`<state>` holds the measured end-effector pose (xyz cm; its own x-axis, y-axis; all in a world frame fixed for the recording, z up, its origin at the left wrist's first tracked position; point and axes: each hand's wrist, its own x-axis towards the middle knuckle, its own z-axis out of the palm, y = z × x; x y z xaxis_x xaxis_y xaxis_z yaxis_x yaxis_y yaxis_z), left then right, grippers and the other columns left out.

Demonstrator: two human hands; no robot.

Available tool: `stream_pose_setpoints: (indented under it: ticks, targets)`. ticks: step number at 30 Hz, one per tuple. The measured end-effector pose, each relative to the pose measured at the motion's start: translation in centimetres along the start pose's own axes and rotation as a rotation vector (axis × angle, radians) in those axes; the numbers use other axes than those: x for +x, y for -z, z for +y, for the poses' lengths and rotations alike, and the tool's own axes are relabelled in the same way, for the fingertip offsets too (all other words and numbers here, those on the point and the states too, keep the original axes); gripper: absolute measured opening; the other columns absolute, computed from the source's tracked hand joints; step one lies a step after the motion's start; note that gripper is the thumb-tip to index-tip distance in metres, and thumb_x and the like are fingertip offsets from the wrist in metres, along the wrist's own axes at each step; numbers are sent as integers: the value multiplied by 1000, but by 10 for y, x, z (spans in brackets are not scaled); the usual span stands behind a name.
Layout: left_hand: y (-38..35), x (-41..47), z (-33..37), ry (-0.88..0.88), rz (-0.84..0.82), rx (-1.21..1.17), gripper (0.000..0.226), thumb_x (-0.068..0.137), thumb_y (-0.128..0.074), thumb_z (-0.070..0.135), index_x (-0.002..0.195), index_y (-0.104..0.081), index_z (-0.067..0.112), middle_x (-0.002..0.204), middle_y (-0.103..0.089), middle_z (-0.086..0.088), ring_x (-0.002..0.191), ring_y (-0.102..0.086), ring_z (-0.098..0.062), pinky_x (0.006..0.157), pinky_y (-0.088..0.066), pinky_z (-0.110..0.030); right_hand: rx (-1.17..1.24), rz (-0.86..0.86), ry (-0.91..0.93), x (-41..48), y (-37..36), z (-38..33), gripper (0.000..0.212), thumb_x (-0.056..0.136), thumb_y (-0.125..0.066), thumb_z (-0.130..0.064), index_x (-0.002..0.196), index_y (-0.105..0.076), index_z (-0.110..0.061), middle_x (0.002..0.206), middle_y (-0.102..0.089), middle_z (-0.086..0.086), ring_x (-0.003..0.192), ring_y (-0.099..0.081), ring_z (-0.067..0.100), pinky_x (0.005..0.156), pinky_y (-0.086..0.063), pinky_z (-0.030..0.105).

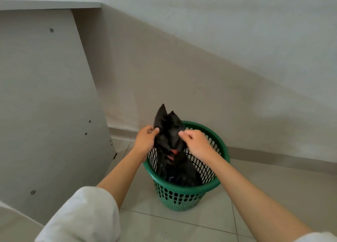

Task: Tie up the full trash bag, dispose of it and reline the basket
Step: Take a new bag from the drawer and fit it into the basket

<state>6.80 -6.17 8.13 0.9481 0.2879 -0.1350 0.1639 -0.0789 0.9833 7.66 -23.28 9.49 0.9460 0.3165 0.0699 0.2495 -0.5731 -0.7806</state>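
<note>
A black trash bag (168, 132) stands in a green mesh basket (184, 198) on the tiled floor by the wall. Its top is gathered into two upright points above the rim. My left hand (145, 140) grips the bag's gathered top from the left. On the right side my right hand (196, 143) pinches the same bunch. Something red shows through a gap in the bag between my hands. The bag's lower part sits inside the basket.
A grey desk side panel (49, 103) stands close to the left of the basket, with the desktop edge (51, 4) above. A plain wall (218, 68) with a skirting board runs behind. Pale floor tiles (182, 225) spread in front and to the right.
</note>
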Motion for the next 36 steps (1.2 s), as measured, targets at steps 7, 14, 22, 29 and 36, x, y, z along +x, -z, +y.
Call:
stream_pose_setpoints:
  ticks: [7, 14, 22, 29, 36]
  targets:
    - [0, -14, -25, -7, 228, -155, 10, 99, -43, 14, 90, -41, 9, 76, -62, -6, 60, -63, -14, 62, -47, -27, -149, 615, -304, -36, 20, 53, 44, 93, -47, -23, 53, -32, -16, 60, -42, 0, 79, -48, 28, 77, -36, 38]
    - [-8, -58, -81, 60, 507, 329, 20, 97, -41, 21, 84, -45, 6, 95, -45, -8, 75, -45, -28, 67, -34, -32, -469, 463, -222, -86, -10, 103, 18, 71, -66, -17, 85, -55, -16, 122, -46, 6, 118, -36, 29, 90, -33, 40]
    - [-43, -55, -92, 187, 603, 92, 17, 102, -28, 27, 95, -34, 12, 110, -51, -14, 82, -47, -29, 70, -34, -37, -612, -7, 208, -78, -19, 111, 58, 83, -28, -67, 115, -62, -34, 140, -47, -12, 140, -24, 7, 116, -9, 42]
    - [-29, -7, -95, 65, 579, 129, 17, 102, -30, 29, 97, -36, 14, 111, -54, -14, 86, -53, -30, 71, -40, -36, -679, -165, 4, -49, -41, 87, 58, 89, -26, -64, 141, -33, -39, 149, -32, -16, 140, -21, 8, 111, -12, 52]
    - [-9, 7, -113, 86, 242, 188, 20, 94, -41, 46, 95, -46, 27, 130, -36, -10, 126, -32, -35, 106, -33, -54, -466, -575, -217, 13, -56, 71, 59, 84, -45, -65, 138, -36, -43, 152, -27, -3, 140, -22, 26, 110, -17, 58]
